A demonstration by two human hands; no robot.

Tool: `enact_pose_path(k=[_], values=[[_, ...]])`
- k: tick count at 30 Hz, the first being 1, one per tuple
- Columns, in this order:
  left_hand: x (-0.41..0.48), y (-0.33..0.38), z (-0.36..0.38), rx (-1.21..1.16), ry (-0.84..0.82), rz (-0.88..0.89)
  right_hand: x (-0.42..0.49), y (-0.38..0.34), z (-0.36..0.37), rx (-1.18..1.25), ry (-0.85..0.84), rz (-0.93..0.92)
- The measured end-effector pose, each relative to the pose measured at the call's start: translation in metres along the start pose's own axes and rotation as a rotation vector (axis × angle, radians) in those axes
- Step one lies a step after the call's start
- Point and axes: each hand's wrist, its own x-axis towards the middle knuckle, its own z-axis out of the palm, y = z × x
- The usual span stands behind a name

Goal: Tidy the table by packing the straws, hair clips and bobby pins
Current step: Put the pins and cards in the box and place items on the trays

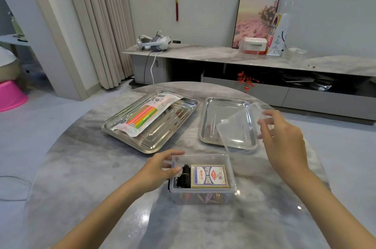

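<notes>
You're at the box stage. The clear plastic box [203, 155] sits on the marble table [91, 167] right in front of you, and its lid [238, 126] is tilted up above the far right corner. I can't tell if it's hinged or loose.

The bobby pins [184, 175] are already inside as a tied black bundle next to a deck of playing cards [209, 176]. The colourful stuff showing through the front wall looks like the hair clips [203, 197]. The straw pack [144, 116] is still on the left steel tray [162, 146], well away from the box, so I'd say that's what's left. The pack looks long next to the box, so check it fits before you commit the lid.

Your left hand [157, 169] grips the box's left end, thumb on the near rim and fingers [173, 152] curled over the far corner. Your right hand [284, 140] pinches the lid's right edge, and you can see its fingertips [266, 120] through the plastic. Neither hand is free, so one has to let go to fetch the straws.
</notes>
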Motion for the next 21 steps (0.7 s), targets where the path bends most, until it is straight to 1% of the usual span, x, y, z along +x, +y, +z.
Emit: enact_pose_path(k=[2, 4, 8, 10, 12, 16, 18, 21], values=[[0.0, 0.0, 0.001, -0.012, -0.001, -0.004, 0.001, -0.002, 0.002, 0.261, 0.026, 0.092], [-0.001, 0.002, 0.001, -0.029, -0.008, -0.01, 0.0, -0.005, 0.004, 0.466, -0.008, 0.24], [-0.001, 0.002, 0.0, -0.019, -0.028, -0.022, -0.004, -0.003, 0.018, 0.708, -0.192, 0.582], [-0.001, 0.003, 0.001, -0.008, -0.037, -0.031, -0.007, -0.002, 0.023, 0.808, -0.298, 0.699], [-0.003, 0.01, 0.002, -0.057, -0.05, -0.067, -0.01, -0.004, 0.022, 0.885, -0.401, 0.743], [-0.01, 0.031, -0.004, -0.19, -0.109, -0.176, -0.015, -0.013, 0.019, 0.95, -0.614, 0.757], [-0.011, 0.032, -0.008, -0.232, -0.097, -0.197, -0.018, -0.017, 0.021, 0.936, -0.685, 0.754], [-0.01, 0.03, -0.009, -0.258, -0.061, -0.223, -0.018, -0.018, 0.022, 0.848, -0.742, 0.731]])
